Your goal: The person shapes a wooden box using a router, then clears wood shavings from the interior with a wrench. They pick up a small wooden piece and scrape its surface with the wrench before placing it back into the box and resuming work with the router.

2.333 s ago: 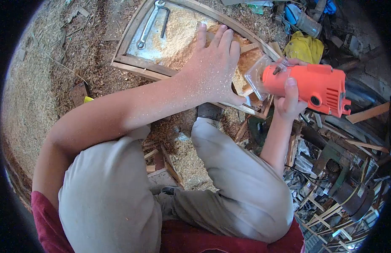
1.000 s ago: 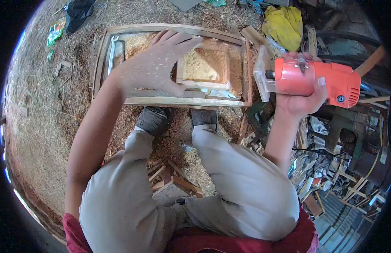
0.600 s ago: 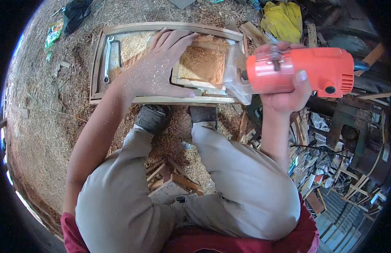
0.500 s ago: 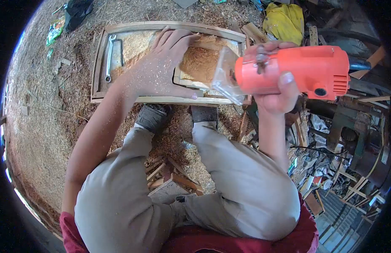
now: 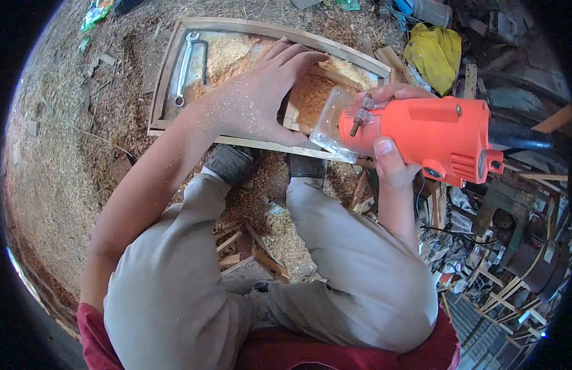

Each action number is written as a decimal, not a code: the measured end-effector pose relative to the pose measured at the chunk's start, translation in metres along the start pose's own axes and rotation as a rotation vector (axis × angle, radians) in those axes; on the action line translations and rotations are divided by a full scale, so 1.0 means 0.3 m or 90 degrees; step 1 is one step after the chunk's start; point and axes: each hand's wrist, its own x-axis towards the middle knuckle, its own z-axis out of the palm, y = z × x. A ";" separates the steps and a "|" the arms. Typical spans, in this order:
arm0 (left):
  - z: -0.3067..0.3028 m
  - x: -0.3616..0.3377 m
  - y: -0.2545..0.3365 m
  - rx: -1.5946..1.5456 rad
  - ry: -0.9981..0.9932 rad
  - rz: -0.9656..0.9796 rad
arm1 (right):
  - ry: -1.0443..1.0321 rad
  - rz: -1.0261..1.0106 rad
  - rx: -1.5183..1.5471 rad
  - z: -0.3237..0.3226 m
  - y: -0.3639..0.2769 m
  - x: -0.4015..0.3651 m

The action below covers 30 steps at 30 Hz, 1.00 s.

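Observation:
My right hand [image 5: 397,139] is wrapped round an orange power tool [image 5: 422,132] with a clear plastic base. The tool is tilted, its base over the right part of a shallow wooden tray [image 5: 236,24]. My left hand [image 5: 261,95], dusted with sawdust, spreads over the middle of the tray, thumb and fingers apart around a wooden piece [image 5: 292,116] that it partly hides. Whether the fingers press on that piece is hard to see. A wrench [image 5: 186,69] and a thin hex key [image 5: 204,61] lie at the tray's left end. Sawdust [image 5: 314,102] covers much of the inside.
Shavings cover the ground [image 5: 64,172]. A yellow bag [image 5: 433,57] lies beyond the tray at the right. Wood scraps [image 5: 261,256] lie between my legs. Machinery [image 5: 514,228] and offcuts crowd the right side. A dark cable [image 5: 520,134] leaves the tool's rear.
The tool has turned, its rear end now lower and nearer, with more of its back showing. The view has shifted, so the tray appears further right and more slanted. My left hand remains over the tray.

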 end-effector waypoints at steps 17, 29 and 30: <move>0.019 0.002 -0.040 -0.013 0.038 0.061 | -0.037 -0.026 -0.089 -0.015 0.033 0.000; 0.032 0.002 -0.045 -0.042 0.048 0.059 | -0.003 -0.004 -0.076 0.008 0.042 0.015; 0.031 0.001 -0.046 -0.031 0.051 0.066 | -0.003 -0.002 -0.070 0.016 0.040 0.016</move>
